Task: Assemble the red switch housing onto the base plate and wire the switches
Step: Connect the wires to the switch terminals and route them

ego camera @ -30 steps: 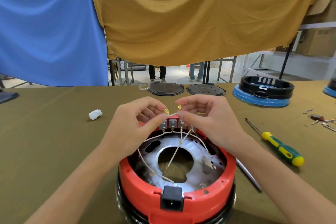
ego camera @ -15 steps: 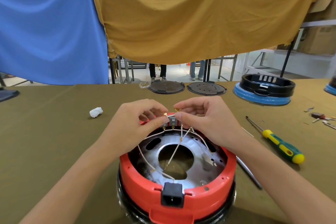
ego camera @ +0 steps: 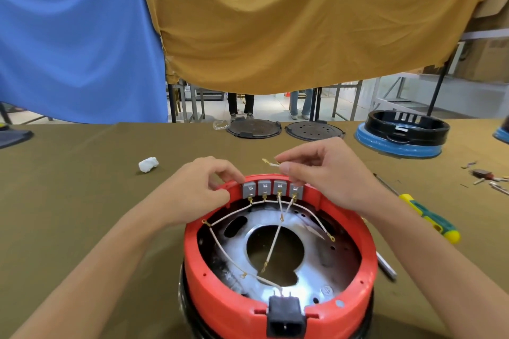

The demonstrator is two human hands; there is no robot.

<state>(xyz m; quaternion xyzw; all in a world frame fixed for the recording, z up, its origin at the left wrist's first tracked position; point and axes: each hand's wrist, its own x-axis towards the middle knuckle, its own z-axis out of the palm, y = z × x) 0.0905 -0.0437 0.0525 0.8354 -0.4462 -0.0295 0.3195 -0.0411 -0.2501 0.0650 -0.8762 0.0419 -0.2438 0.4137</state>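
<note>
Both hands have parted, uncovering the switches (ego camera: pixel 272 188); right hand (ego camera: pixel 325 170) pinches a loose wire (ego camera: pixel 271 163), left hand (ego camera: pixel 198 192) grips the housing rim (ego camera: pixel 234 187).

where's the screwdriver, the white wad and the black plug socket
screwdriver (ego camera: pixel 429 219), head view, on its green and yellow handle
white wad (ego camera: pixel 148 164), head view, on the middle of the crumpled lump
black plug socket (ego camera: pixel 284 318), head view, on its front face at the near rim

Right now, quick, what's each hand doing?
Left hand: fingers curled, gripping the far rim of the red housing beside the grey switches.
Right hand: pinching a short white wire.
</note>
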